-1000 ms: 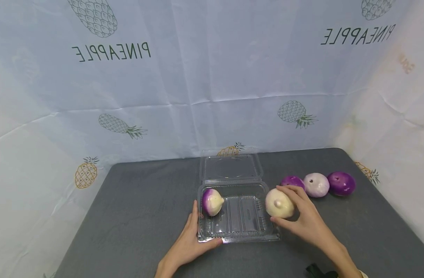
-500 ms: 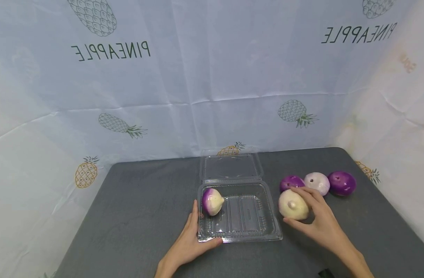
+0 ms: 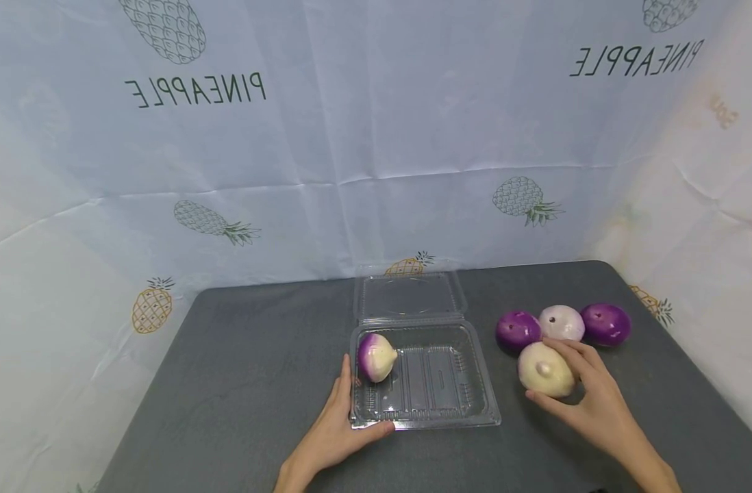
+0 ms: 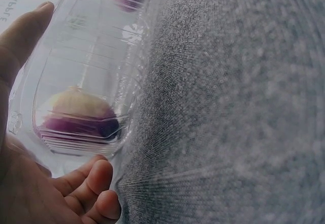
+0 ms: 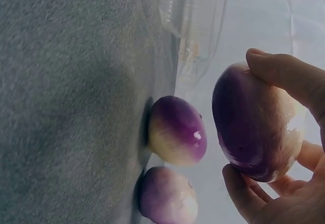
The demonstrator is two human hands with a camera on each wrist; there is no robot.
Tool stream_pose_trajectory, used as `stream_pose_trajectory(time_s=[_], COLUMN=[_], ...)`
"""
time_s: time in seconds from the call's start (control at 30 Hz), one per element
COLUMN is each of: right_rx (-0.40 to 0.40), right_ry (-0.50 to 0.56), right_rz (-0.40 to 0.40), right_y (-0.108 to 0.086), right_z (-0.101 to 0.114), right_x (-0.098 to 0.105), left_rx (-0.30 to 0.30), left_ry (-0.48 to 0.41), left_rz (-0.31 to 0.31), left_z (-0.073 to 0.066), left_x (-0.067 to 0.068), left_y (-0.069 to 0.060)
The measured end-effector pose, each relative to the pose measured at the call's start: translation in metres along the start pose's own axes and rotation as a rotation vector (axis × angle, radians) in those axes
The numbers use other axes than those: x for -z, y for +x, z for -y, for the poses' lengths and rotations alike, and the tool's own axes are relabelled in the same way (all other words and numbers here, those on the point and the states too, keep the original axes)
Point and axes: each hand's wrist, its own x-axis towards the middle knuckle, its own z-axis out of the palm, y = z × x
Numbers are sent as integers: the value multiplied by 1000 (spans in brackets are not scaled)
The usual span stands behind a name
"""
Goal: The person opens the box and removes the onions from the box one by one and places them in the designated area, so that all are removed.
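In the head view, a clear plastic clamshell container [image 3: 437, 383] lies opened out, with a purple-and-white turnip [image 3: 377, 357] on its side at the left. My left hand [image 3: 334, 421] rests against the container's left front corner, index finger straight along the left side and thumb on the front edge. My right hand [image 3: 588, 397] grips another turnip [image 3: 541, 370] right of the container, its pale root end facing the head camera. In the right wrist view this held turnip [image 5: 249, 122] shows its purple top, between thumb and fingers, and appears raised off the table.
Behind the held turnip, a purple turnip [image 3: 518, 330], a whitish one [image 3: 561, 323] and another purple one [image 3: 606, 324] stand in a row. The container's lid [image 3: 411, 296] leans back toward the pineapple-print cloth [image 3: 376, 137]. Grey cloth covers the table [image 3: 246, 370].
My right hand has carried the held turnip rightward, away from the container's right edge, uncovering the nearest purple turnip. The container's right front corner shifted slightly; my left hand stayed put.
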Motion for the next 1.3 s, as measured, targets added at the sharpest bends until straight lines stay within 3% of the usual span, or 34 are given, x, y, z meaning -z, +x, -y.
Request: stream_pose_trajectory(time_s=[0.67, 1.3], right_rx=[-67, -110], right_ry=[-46, -92], right_rz=[39, 84], right_y=[-7, -13], right_z=[-22, -42], right_x=[8, 2], left_rx=[1, 12], left_ry=[-13, -34], left_rz=[10, 15], left_z=[1, 2], left_x=[0, -1], left_y=[0, -1])
